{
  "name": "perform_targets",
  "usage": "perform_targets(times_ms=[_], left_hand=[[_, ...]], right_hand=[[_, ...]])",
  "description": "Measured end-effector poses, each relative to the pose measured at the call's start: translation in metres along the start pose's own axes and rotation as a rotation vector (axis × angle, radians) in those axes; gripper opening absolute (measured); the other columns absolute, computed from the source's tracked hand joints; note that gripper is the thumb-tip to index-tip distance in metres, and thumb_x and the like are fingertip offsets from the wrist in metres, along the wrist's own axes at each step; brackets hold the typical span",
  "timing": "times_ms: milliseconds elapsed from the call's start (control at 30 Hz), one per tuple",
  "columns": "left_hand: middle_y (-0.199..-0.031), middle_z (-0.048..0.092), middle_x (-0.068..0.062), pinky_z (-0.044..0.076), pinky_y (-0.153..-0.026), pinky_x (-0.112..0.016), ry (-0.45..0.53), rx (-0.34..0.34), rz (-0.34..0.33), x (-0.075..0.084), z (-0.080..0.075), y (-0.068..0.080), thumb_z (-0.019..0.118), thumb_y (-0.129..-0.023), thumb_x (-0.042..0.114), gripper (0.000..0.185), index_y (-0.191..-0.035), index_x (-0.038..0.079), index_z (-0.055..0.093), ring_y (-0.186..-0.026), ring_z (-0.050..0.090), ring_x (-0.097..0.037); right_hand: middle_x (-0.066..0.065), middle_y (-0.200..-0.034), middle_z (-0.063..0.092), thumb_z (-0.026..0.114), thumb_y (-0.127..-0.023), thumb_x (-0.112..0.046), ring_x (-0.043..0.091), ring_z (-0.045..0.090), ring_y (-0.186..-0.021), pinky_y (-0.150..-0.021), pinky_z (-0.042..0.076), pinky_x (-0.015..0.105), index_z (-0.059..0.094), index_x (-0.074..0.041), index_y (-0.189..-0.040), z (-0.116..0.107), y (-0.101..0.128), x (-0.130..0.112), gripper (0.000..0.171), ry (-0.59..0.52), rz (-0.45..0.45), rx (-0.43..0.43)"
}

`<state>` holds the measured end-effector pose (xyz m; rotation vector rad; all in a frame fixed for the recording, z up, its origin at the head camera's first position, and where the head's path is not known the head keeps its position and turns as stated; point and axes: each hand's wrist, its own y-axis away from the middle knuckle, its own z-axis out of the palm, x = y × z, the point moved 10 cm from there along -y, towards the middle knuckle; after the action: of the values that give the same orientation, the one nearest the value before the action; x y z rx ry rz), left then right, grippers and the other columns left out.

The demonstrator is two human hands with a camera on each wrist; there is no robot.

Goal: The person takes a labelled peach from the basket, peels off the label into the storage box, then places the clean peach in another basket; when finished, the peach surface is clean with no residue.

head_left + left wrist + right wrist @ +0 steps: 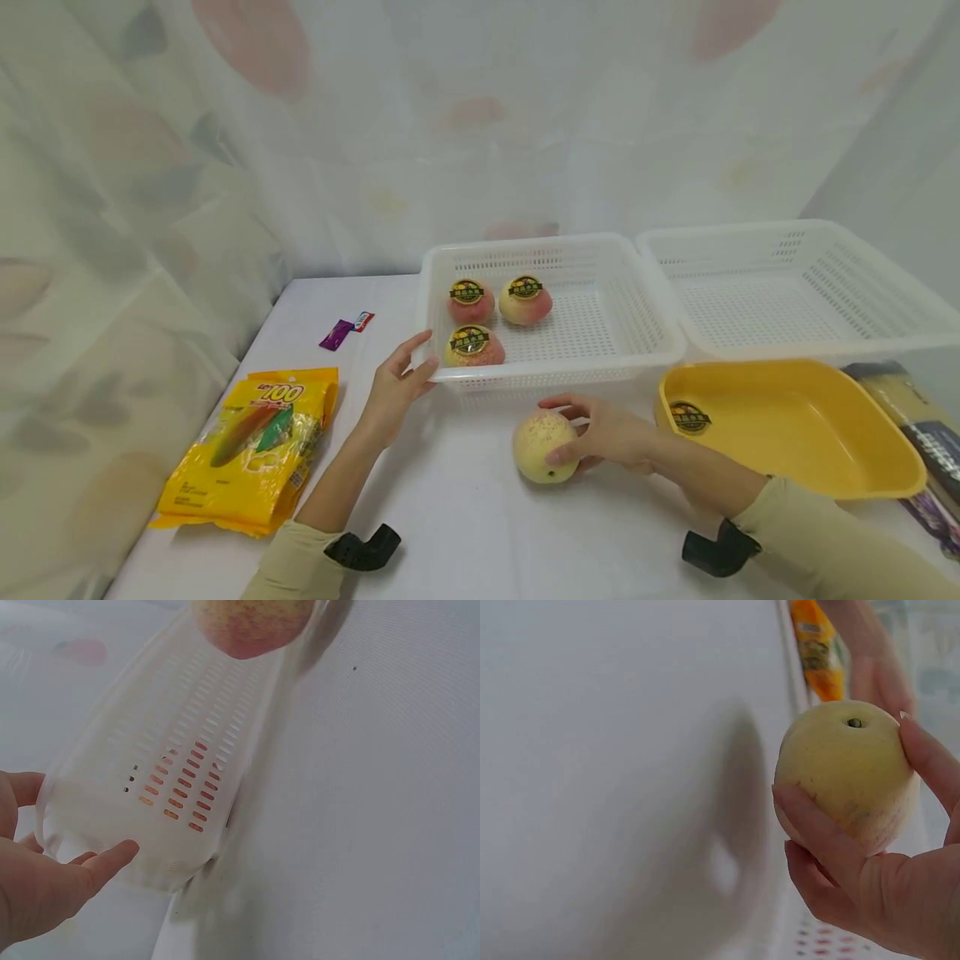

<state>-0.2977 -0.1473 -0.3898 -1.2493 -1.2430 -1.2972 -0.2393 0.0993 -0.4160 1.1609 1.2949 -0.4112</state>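
Observation:
My right hand (611, 433) grips a pale yellow peach (542, 454) with thumb and fingers around its side. In the right wrist view, the dark stem end of the peach (840, 765) faces up, and its shadow falls on the tabletop. With thumb and fingers on either side, my left hand (390, 396) holds the front left corner of a white perforated basket (555, 367). Three pinkish peaches, among them one at the front (480, 350), lie in that basket's left half, each with a black and gold label. Part of the left fingers is hidden by the basket.
Another white basket (795, 337) stands on the right. Before it sits a yellow tub (795, 425) with a black and gold label (688, 417) inside. A yellow snack bag (251, 450) and small purple wrapper (336, 334) lie left; dark packages (918, 408) lie far right.

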Motion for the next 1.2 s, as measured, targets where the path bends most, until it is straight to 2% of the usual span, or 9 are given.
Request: perform_targets(times_ms=[333, 567, 733, 867, 967, 1200], left_hand=[[-0.154, 0.025, -0.008, 0.045, -0.096, -0.037, -0.002, -0.009, 0.007, 0.005, 0.000, -0.001, 0.056, -0.098, 0.015, 0.051, -0.146, 0.014, 0.038, -0.126, 0.044, -0.033], [-0.155, 0.023, -0.007, 0.045, -0.096, -0.037, -0.006, -0.008, 0.006, 0.005, -0.001, -0.001, 0.056, -0.098, 0.017, 0.052, -0.146, 0.014, 0.038, -0.128, 0.043, -0.033], [-0.154, 0.024, -0.007, 0.045, -0.096, -0.037, 0.007, -0.004, -0.001, 0.002, -0.003, -0.001, 0.057, -0.097, 0.017, 0.052, -0.146, 0.014, 0.039, -0.127, 0.043, -0.033], [-0.154, 0.025, -0.005, 0.046, -0.095, -0.034, 0.016, -0.010, -0.009, -0.002, -0.003, -0.001, 0.057, -0.097, 0.017, 0.052, -0.146, 0.016, 0.039, -0.127, 0.044, -0.032], [-0.155, 0.024, -0.007, 0.046, -0.095, -0.035, 0.011, -0.021, -0.001, -0.003, -0.002, -0.001, 0.056, -0.097, 0.017, 0.052, -0.146, 0.014, 0.038, -0.127, 0.044, -0.033], [-0.154, 0.023, -0.011, 0.045, -0.096, -0.036, 0.015, -0.033, 0.013, -0.001, 0.001, -0.001, 0.056, -0.098, 0.015, 0.051, -0.145, 0.012, 0.038, -0.127, 0.043, -0.036]], right_hand=[[0.019, -0.139, 0.037, 0.077, -0.080, -0.011, 0.033, 0.054, -0.104, -0.084, 0.054, 0.040, 0.038, -0.010, -0.144, -0.052, 0.032, -0.067, 0.075, 0.029, -0.138, -0.104], [0.020, -0.138, 0.032, 0.066, -0.087, 0.000, 0.031, 0.054, -0.106, -0.087, 0.052, 0.041, 0.029, -0.010, -0.147, -0.116, 0.042, -0.114, 0.071, -0.004, -0.259, -0.049], [0.013, -0.133, 0.037, 0.059, -0.093, -0.001, 0.026, 0.055, -0.105, -0.087, 0.052, 0.042, 0.032, -0.014, -0.144, -0.176, 0.033, -0.136, 0.059, 0.049, -0.329, 0.048], [0.008, -0.127, 0.041, 0.056, -0.095, -0.004, 0.021, 0.056, -0.103, -0.084, 0.054, 0.039, 0.034, -0.018, -0.141, -0.223, 0.019, -0.137, 0.053, 0.083, -0.337, 0.130], [0.006, -0.125, 0.042, 0.055, -0.096, -0.004, 0.019, 0.056, -0.102, -0.083, 0.055, 0.038, 0.034, -0.019, -0.140, -0.253, 0.007, -0.128, 0.051, 0.063, -0.325, 0.154], [0.004, -0.122, 0.042, 0.056, -0.097, -0.012, 0.013, 0.057, -0.100, -0.085, 0.054, 0.037, 0.022, -0.015, -0.147, -0.302, -0.017, -0.085, 0.061, 0.049, -0.215, 0.208]])
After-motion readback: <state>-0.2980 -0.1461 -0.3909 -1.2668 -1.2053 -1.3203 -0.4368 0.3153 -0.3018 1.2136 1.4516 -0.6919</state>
